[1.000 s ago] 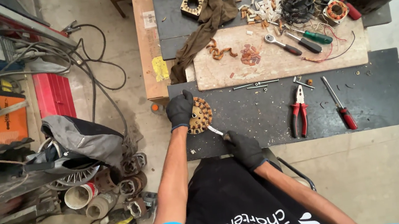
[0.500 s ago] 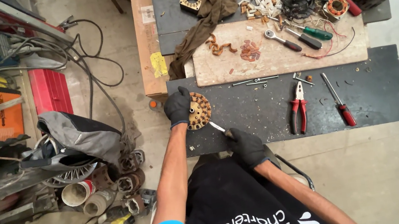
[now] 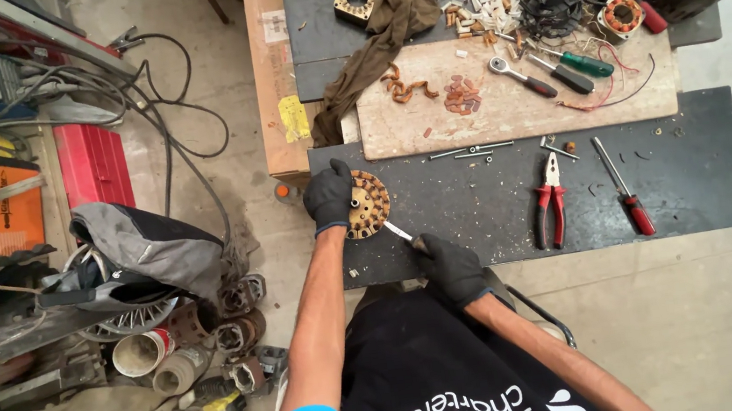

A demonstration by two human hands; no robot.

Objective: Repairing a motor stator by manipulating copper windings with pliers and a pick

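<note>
left hand (image 3: 330,195) clamped on stator (image 3: 368,203) at bench (image 3: 499,216) edge, 9 o'clock of pliers (image 3: 550,200) | right hand (image 3: 451,265) gripping blade (image 3: 399,232), tip at stator's 4 o'clock | risk: blade may slip toward left glove; stator may twist off the edge.

We look straight down on a dark counter (image 3: 666,194). Our gloved left hand (image 3: 330,195) grips the near-left edge of a round, slotted motor core (image 3: 368,203) lying flat on it. Our gloved right hand (image 3: 451,267) holds a thin metal tool (image 3: 400,232) whose tip touches the core's right side. Red-handled pliers (image 3: 550,200) lie further right, with a red-handled screwdriver (image 3: 624,186) just beside them. Beyond lies a wooden board (image 3: 513,106) carrying copper scraps (image 3: 463,95), a ratchet (image 3: 517,77) and a green-handled screwdriver (image 3: 575,62). A brown rag (image 3: 374,49) drapes over the board's left end. Cables (image 3: 154,101) trail across the floor to our left.
</note>
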